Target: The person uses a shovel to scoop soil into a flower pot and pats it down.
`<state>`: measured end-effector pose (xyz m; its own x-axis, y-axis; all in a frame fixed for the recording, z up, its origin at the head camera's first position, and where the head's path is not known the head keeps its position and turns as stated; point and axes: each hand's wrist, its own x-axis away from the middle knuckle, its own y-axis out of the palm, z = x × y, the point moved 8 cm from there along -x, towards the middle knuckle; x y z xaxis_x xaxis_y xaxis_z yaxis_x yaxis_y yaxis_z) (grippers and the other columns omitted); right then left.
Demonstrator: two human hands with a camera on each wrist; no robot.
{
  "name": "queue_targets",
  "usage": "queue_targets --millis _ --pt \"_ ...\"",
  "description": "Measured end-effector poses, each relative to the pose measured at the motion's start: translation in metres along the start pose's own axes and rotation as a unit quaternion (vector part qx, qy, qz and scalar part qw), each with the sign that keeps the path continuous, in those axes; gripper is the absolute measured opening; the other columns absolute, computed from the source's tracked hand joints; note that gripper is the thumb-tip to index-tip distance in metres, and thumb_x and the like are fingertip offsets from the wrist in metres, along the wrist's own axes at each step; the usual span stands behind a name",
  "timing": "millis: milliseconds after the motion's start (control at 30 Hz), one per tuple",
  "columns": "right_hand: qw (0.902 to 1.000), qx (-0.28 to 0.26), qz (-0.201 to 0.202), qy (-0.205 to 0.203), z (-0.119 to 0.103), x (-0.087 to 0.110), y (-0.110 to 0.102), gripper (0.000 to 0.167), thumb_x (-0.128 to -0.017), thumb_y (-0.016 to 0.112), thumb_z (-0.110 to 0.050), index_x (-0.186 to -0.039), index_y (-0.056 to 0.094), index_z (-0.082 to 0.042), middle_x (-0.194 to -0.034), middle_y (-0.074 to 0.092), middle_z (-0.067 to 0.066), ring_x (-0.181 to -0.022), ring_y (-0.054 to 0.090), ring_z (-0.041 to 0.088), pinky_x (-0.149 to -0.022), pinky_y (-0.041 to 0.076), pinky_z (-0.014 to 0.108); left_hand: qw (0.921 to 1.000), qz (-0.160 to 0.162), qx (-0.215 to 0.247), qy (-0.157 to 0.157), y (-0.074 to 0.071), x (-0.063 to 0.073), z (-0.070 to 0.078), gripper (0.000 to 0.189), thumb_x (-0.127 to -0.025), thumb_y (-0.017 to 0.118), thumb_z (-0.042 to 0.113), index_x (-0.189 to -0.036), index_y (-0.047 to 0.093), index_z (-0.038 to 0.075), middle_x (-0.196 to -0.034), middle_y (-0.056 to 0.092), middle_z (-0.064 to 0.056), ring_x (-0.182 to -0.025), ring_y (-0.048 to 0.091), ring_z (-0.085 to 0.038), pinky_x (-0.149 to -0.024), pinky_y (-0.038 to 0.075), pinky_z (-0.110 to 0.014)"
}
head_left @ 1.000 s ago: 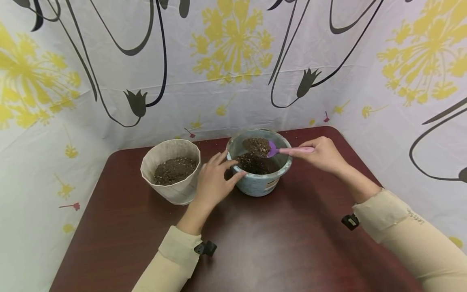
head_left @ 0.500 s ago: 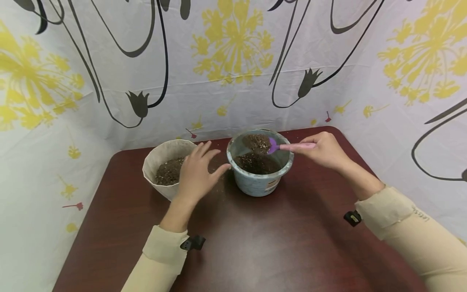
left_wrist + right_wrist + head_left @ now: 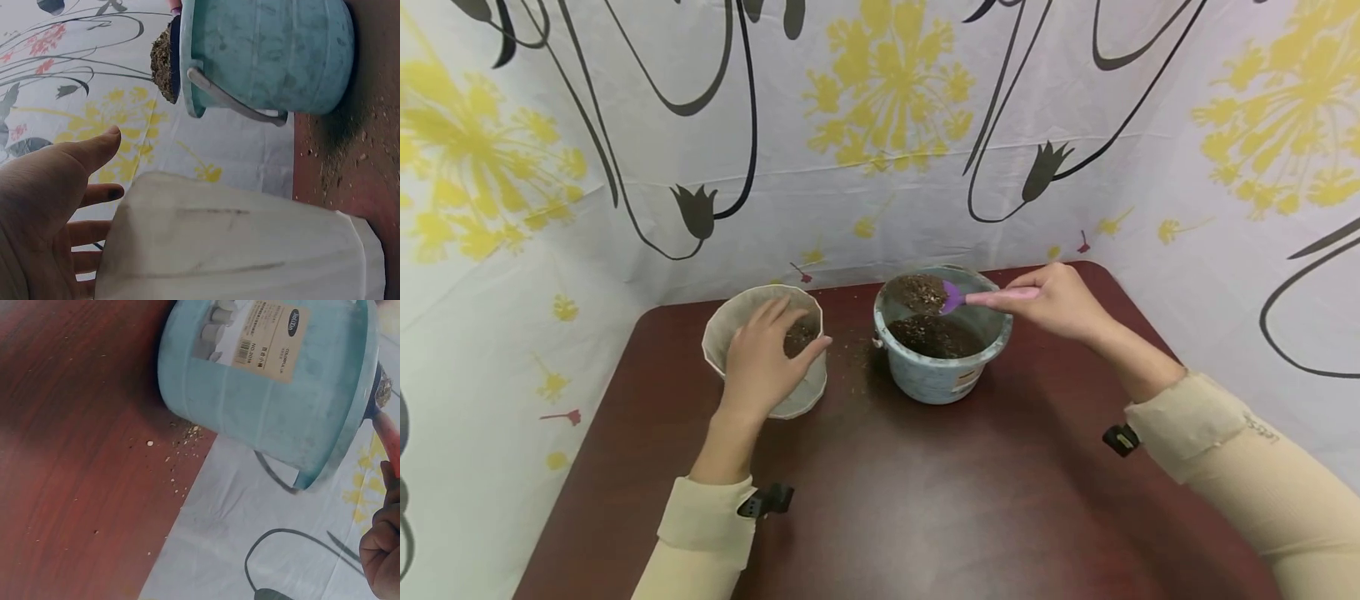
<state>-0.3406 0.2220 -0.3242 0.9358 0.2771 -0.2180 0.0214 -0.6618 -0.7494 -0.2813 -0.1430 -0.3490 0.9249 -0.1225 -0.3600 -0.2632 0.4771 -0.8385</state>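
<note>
My right hand (image 3: 1063, 308) grips the pink handle of a small trowel (image 3: 992, 297) with a purple neck. Its blade, heaped with dark soil (image 3: 922, 293), is above the left part of a light-blue bucket (image 3: 928, 381). More soil lies inside that bucket. My left hand (image 3: 760, 358) is over the near side of a white faceted pot (image 3: 805, 393), fingers spread and holding nothing. In the left wrist view its fingers are at the pot's rim; contact cannot be told. Soil in the pot is partly hidden behind this hand.
Both containers stand toward the back of a dark red table (image 3: 895, 500). Soil crumbs (image 3: 350, 150) are scattered between them, and more lie beside the bucket in the right wrist view. A patterned cloth (image 3: 880, 217) hangs behind the table and at its sides.
My left hand has left the bucket's rim and moved left to the white pot. The loaded trowel has shifted only slightly and stays over the bucket.
</note>
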Motion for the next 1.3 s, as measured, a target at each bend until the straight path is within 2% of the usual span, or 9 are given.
queue_targets --millis 167,300,467,600,733,867,1033,1133,1300 --pt "1.0 -0.009 -0.001 -0.002 -0.01 -0.008 0.007 0.02 -0.082 0.08 -0.054 -0.087 0.083 -0.035 -0.047 0.031 -0.01 -0.05 0.02 0.004 -0.042 0.022 0.026 1.0 -0.001 0.003 -0.006 -0.003 0.006 -0.008 0.06 -0.092 0.069 0.054 -0.134 0.066 0.01 -0.15 0.051 -0.014 -0.144 0.039 -0.033 -0.11 0.029 -0.068" --pt "0.9995 -0.021 -0.004 -0.023 -0.019 -0.015 0.014 0.017 -0.081 0.081 -0.053 -0.088 0.083 -0.038 -0.048 0.028 -0.01 -0.05 0.017 0.004 -0.041 0.02 0.025 1.0 0.001 -0.002 -0.009 -0.008 0.01 -0.014 0.061 -0.093 0.067 0.054 -0.135 0.065 0.01 -0.149 0.051 -0.015 -0.143 0.039 -0.035 -0.11 0.029 -0.068" --pt "0.9988 -0.019 -0.011 -0.044 -0.029 -0.023 0.024 0.016 -0.08 0.081 -0.055 -0.079 0.082 -0.039 -0.051 0.023 -0.009 -0.052 0.014 0.006 -0.042 0.018 0.025 0.9995 0.009 -0.025 -0.014 -0.016 0.016 -0.027 0.059 -0.095 0.065 0.054 -0.136 0.064 0.012 -0.147 0.053 -0.017 -0.142 0.041 -0.036 -0.109 0.029 -0.07" --pt "0.9986 -0.015 -0.016 -0.047 -0.035 -0.028 0.031 0.031 -0.08 0.082 -0.055 -0.064 0.077 -0.028 -0.05 0.023 -0.01 -0.051 0.015 0.006 -0.042 0.018 0.025 0.9989 0.018 -0.038 -0.019 -0.023 0.023 -0.037 0.056 -0.096 0.065 0.051 -0.136 0.064 0.012 -0.147 0.053 -0.018 -0.14 0.043 -0.037 -0.105 0.033 -0.069" --pt "0.9983 -0.013 -0.018 -0.055 -0.042 -0.033 0.038 0.048 -0.079 0.082 -0.056 -0.052 0.065 -0.02 -0.048 0.024 -0.01 -0.05 0.016 0.005 -0.043 0.02 0.025 0.998 0.035 -0.048 -0.021 -0.031 0.03 -0.047 0.054 -0.095 0.066 0.05 -0.133 0.066 0.011 -0.146 0.054 -0.019 -0.137 0.045 -0.038 -0.101 0.037 -0.069" --pt "0.9971 -0.014 -0.023 -0.072 -0.052 -0.039 0.048 0.047 -0.079 0.081 -0.058 -0.053 0.066 -0.021 -0.047 0.028 -0.009 -0.049 0.016 0.004 -0.042 0.02 0.024 0.9969 0.045 -0.054 -0.036 -0.039 0.038 -0.06 0.054 -0.094 0.067 0.05 -0.131 0.067 0.009 -0.146 0.054 -0.019 -0.138 0.044 -0.04 -0.1 0.036 -0.069" --pt "0.9953 -0.029 -0.04 -0.083 -0.064 -0.047 0.061 0.042 -0.08 0.08 -0.058 -0.057 0.072 -0.024 -0.047 0.03 -0.008 -0.049 0.016 0.004 -0.043 0.02 0.024 0.9963 0.04 -0.052 -0.056 -0.043 0.048 -0.073 0.057 -0.094 0.068 0.05 -0.131 0.067 0.008 -0.147 0.052 -0.021 -0.139 0.042 -0.043 -0.101 0.034 -0.07" --pt "0.9952 -0.036 -0.047 -0.077 -0.07 -0.051 0.068 0.034 -0.08 0.081 -0.057 -0.061 0.077 -0.029 -0.047 0.03 -0.008 -0.05 0.017 0.006 -0.044 0.02 0.024 0.9959 0.039 -0.049 -0.064 -0.044 0.052 -0.078 0.058 -0.094 0.067 0.051 -0.132 0.066 0.007 -0.147 0.051 -0.023 -0.139 0.041 -0.044 -0.101 0.034 -0.07" --pt "0.9952 -0.04 -0.062 -0.065 -0.082 -0.058 0.079 0.035 -0.078 0.083 -0.056 -0.062 0.077 -0.026 -0.046 0.029 -0.01 -0.05 0.019 0.007 -0.045 0.022 0.024 0.9953 0.039 -0.043 -0.078 -0.041 0.058 -0.085 0.062 -0.095 0.064 0.055 -0.132 0.067 0.005 -0.148 0.05 -0.023 -0.14 0.041 -0.044 -0.101 0.034 -0.071"
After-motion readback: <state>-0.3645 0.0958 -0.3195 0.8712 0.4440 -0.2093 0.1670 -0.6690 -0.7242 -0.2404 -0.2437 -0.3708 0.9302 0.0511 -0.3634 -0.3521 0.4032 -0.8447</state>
